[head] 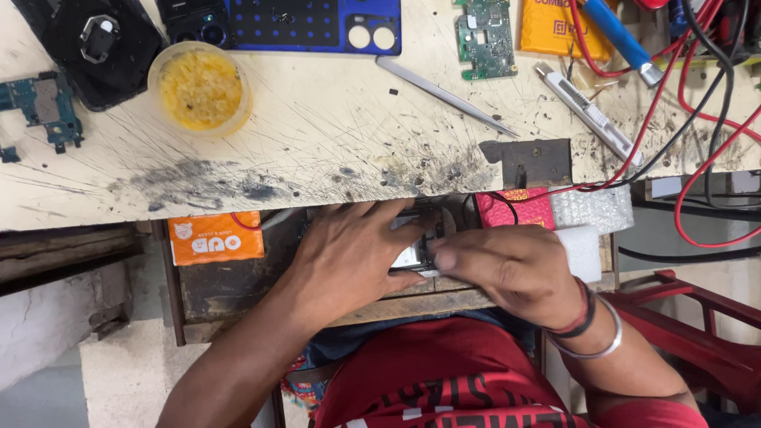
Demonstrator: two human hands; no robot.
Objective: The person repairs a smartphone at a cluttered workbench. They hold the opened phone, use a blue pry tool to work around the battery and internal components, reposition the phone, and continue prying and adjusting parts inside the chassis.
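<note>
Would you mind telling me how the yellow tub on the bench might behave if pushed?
The yellow tub looks like thin plastic, so probably light and easy to slide. It sits low and wide, so tipping seems unlikely. It has no lid, so its contents might spill.

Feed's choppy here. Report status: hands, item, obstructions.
Left hand and right hand both gripping small phone part over open drawer. Part mostly hidden. Nothing blocking hands.

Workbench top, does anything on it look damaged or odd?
Yes. The pale bench top is heavily scored with fine cuts and smeared dark grey near its front edge, and a metal plate sits in a notch there.
</note>
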